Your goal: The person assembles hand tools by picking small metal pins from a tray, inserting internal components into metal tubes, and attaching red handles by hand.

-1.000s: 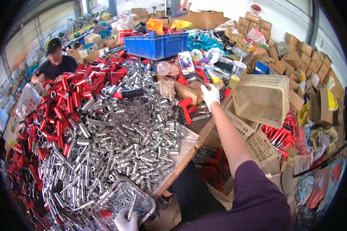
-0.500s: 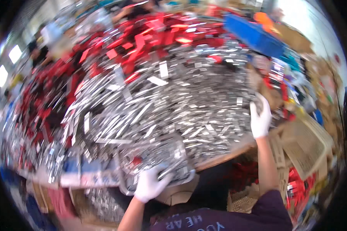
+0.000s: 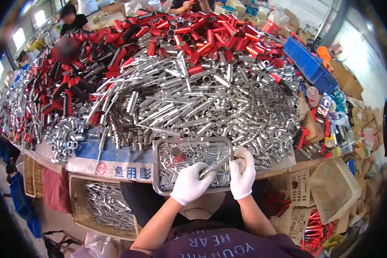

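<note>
Both hands in white gloves work over a shallow rectangular metal tray (image 3: pixel 159 172) of small silver parts, at the near edge of the worktop (image 3: pixel 116 165). Left hand (image 3: pixel 190 184) – fingers (image 3: pixel 202 170) curled, pinching the near end of a slim silver metal rod (image 3: pixel 213 166) above the tray. Right hand (image 3: pixel 242 174) at the tray's right rim, fingers pressed together – touching the rod's far end, grip unclear. Beyond the tray, a heap of silver tubes (image 3: pixel 193 103); farther back, red tubes (image 3: pixel 210 34). Blue plastic crate (image 3: pixel 310 64) far right.
</note>
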`<state>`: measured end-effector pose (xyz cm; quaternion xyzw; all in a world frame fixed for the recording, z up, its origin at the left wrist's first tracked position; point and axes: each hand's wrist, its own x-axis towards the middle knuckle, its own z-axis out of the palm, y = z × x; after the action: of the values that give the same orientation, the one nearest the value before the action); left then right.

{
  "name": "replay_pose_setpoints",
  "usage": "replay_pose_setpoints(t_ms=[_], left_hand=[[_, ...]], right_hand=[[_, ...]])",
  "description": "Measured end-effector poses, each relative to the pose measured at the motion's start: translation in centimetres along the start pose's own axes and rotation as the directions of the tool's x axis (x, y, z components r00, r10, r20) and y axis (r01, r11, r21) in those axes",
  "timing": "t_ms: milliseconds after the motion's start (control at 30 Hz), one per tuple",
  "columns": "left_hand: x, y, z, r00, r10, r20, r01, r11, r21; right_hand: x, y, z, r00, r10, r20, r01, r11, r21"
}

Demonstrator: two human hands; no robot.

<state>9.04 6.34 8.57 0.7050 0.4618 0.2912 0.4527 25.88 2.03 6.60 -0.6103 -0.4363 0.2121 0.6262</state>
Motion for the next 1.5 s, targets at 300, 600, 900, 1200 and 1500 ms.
replay_pose_setpoints(t_ms=[300, 600, 900, 1200, 1500], left_hand=[[0.2, -0.4, -0.1, 0.999, 0.034, 0.007, -0.034, 0.999, -0.025], [0.2, -0.4, 0.5, 0.997, 0.076, -0.025, -0.076, 0.997, -0.029], [0.1, -0.4, 0.1, 0.999, -0.005, 0.045, 0.006, 1.0, -0.004], [0.4, -0.2, 0.2, 0.999, 0.031, 0.019, -0.031, 1.0, -0.002], [0.3, -0.4, 0.3, 0.999, -0.009, 0.043, 0.01, 1.0, -0.005]], right_hand=[[10.1, -0.6, -7.1, 0.976, -0.181, -0.117, 0.074, 0.791, -0.607], [18.3, -3.1, -0.7, 0.996, -0.025, -0.091, -0.076, 0.365, -0.928], [20.6, -0.9, -2.2, 0.804, -0.595, -0.02, 0.471, 0.656, -0.59], [24.4, -4.8, -2.4, 0.949, -0.312, 0.032, 0.191, 0.493, -0.849], [23.5, -6.2, 0.9, 0.946, -0.298, 0.125, 0.198, 0.228, -0.953]])
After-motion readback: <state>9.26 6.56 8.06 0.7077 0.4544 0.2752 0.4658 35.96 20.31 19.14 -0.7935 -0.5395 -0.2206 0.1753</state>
